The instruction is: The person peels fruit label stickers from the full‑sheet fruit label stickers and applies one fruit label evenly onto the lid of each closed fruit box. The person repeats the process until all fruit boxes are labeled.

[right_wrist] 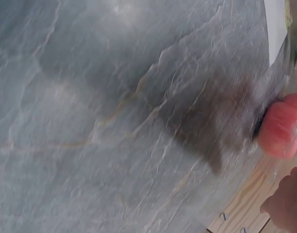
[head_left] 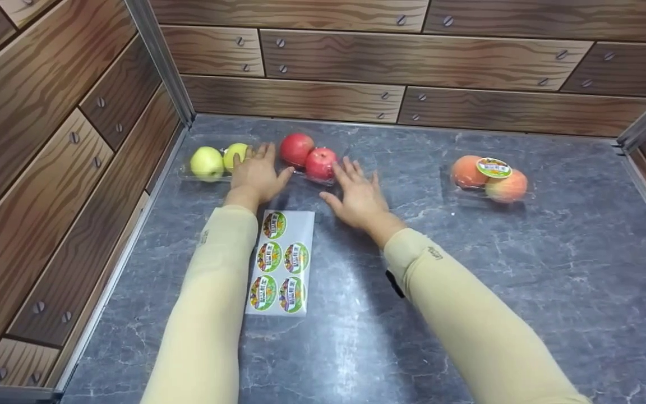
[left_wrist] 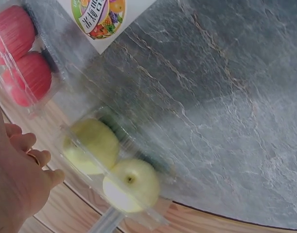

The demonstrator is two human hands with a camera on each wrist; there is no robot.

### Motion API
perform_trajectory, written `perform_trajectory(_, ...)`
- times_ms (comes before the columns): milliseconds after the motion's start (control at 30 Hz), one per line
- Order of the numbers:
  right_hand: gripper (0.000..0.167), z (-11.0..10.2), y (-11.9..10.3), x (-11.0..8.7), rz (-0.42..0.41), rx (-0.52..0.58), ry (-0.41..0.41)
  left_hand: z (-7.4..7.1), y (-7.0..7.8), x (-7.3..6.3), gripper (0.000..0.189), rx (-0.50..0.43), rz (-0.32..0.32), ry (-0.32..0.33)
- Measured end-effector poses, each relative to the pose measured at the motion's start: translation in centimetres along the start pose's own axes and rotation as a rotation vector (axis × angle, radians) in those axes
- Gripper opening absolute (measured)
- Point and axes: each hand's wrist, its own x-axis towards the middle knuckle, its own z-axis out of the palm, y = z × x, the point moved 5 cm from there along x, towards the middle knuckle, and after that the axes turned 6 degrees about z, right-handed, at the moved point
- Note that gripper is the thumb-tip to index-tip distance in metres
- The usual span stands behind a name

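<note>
My left hand [head_left: 257, 177], fingers spread, is between a clear pack of yellow-green apples [head_left: 207, 164] and a clear pack of red apples [head_left: 297, 149]. It partly covers one yellow-green apple in the head view; the left wrist view shows the fingers beside that pack [left_wrist: 131, 184], apparently apart from it. At the right end of the red apples, my right hand [head_left: 358, 197] has its fingers outstretched, their tips close to the wrap; contact is unclear. Closer to me lies a white sheet [head_left: 300, 224] with several round fruit stickers [head_left: 270, 257], partly beside the left sleeve.
Farther right on the grey marbled table [head_left: 570, 269] stands another clear pack with two orange-pink fruits [head_left: 507, 186] and a round sticker [head_left: 494, 168] on top. Wood-patterned walls [head_left: 323, 101] border the table at the back, left and right.
</note>
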Motion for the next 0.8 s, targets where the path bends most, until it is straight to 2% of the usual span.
perform_trajectory(400, 0.079, 0.3, -0.2, -0.3, -0.006, -0.048, -0.023, 0.5, 0.7, -0.2, 0.081, 0.037, 0.023, -0.013)
perform_trajectory(600, 0.076, 0.1, 0.7, -1.0, -0.003, -0.027, -0.011, 0.6, 1.5, -0.3, 0.079, 0.058, 0.06, 0.009)
perform_trajectory(800, 0.071, -0.2, 2.1, -1.6, 0.009, -0.011, -0.011, 1.1, 2.4, -1.0, 0.078, 0.073, 0.08, 0.032)
